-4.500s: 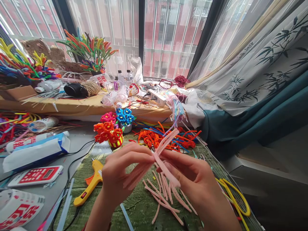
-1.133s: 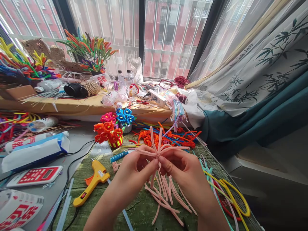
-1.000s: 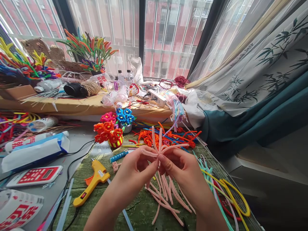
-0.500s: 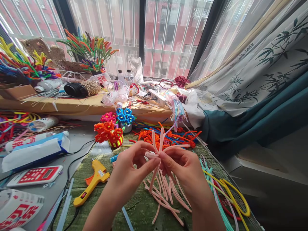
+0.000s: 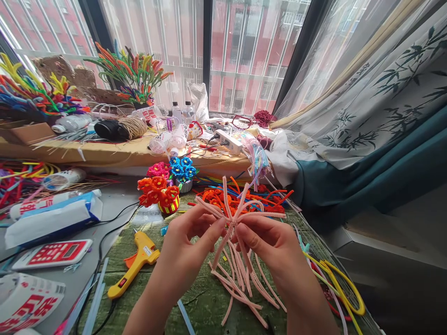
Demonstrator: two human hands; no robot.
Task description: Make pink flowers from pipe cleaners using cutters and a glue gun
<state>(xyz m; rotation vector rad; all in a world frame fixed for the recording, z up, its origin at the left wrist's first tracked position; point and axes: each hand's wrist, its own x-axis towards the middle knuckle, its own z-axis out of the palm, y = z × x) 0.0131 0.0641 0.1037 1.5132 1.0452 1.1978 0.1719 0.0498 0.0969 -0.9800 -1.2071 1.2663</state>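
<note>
Between my two hands is a bundle of pink pipe cleaners (image 5: pixel 232 218), joined at the middle with its stems fanning out in several directions. My left hand (image 5: pixel 193 242) pinches it near the centre from the left, thumb in front. From the right, my right hand (image 5: pixel 267 242) grips it close to the same joint, its thumb beside the centre. Below the hands, loose pink pipe cleaners (image 5: pixel 240 288) lie spread on the green table surface (image 5: pixel 146 311). A yellow glue gun (image 5: pixel 136 265) rests left of my left hand.
Orange pipe-cleaner flowers (image 5: pixel 157 190) and blue ones (image 5: pixel 182 168) stand in small pots behind my hands. A pile of orange pipe cleaners (image 5: pixel 216 200) lies beyond them. Yellow pipe cleaners (image 5: pixel 344 284) curl at the right. A red-and-white calculator (image 5: pixel 52 254) lies at the left.
The pink stems have spread wider, with more of them fanned to the left and right and the joined centre now showing. Both hands have shifted slightly and stay on the bundle.
</note>
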